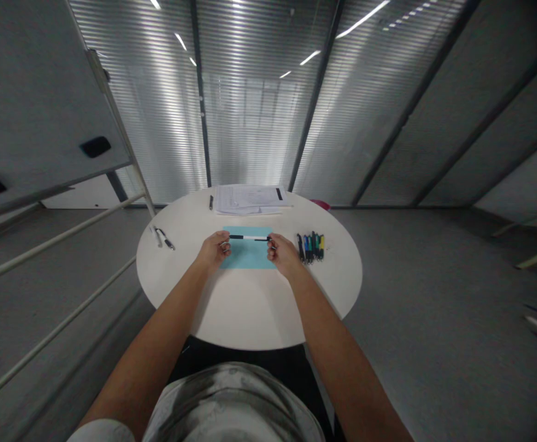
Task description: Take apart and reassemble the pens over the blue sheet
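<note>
A black-and-white pen point(250, 237) is held level between my two hands above a light blue sheet point(250, 258). The fingers of my left hand point(214, 250) pinch its dark left end. At the other end, my right hand point(283, 253) has its fingertips closed on the black tip or cap; which of the two I cannot tell. Just right of my right hand lies a row of several pens point(311, 247) with black, blue, green and yellow parts.
The round white table point(245, 313) carries a stack of papers point(247, 199) at its far side, with a dark pen point(211, 202) beside it. More pens point(164, 238) lie near the left edge. A whiteboard stand's rail point(79, 230) runs along the left.
</note>
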Tool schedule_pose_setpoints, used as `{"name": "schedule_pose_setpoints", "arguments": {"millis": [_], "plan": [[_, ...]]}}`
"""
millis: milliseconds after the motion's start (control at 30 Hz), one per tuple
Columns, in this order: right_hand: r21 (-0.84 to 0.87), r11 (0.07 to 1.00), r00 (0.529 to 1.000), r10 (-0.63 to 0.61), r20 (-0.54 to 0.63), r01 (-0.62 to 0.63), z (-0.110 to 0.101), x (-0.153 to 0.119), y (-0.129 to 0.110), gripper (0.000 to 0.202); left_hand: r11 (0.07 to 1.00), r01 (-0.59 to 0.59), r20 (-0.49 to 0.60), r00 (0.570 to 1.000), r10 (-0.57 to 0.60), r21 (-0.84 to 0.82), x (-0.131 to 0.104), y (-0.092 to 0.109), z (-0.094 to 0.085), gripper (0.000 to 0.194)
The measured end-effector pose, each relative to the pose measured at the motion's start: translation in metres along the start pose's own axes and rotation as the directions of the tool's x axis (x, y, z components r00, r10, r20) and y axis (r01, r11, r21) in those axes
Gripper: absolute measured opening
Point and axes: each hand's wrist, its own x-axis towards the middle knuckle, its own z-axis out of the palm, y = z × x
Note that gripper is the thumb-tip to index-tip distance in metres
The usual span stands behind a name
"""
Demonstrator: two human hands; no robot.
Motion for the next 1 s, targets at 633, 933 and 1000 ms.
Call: {"name": "schedule_pose_setpoints", "arguments": {"millis": [633, 933, 1000], "plan": [[-0.059, 0.997, 0.999, -0.05, 0.0, 0.049, -0.0009, 0.001, 0.0014, 0.024, 1.0, -0.006, -0.022, 1.0, 0.007, 0.007, 0.0006, -0.0009, 0.001, 0.024], [-0.073, 0.997, 0.999, -0.034, 0.002, 0.034, -0.0023, 0.0022, 0.0022, 0.023, 1.0, -0.004, -0.023, 1.0, 0.004, -0.012, 0.0007, 0.0002, 0.0028, 0.027], [-0.075, 0.996, 0.999, -0.041, -0.011, 0.04, -0.0021, 0.0024, 0.0027, 0.02, 1.0, -0.008, -0.028, 1.0, 0.008, -0.007, 0.0, 0.0004, 0.0029, 0.027]]}}
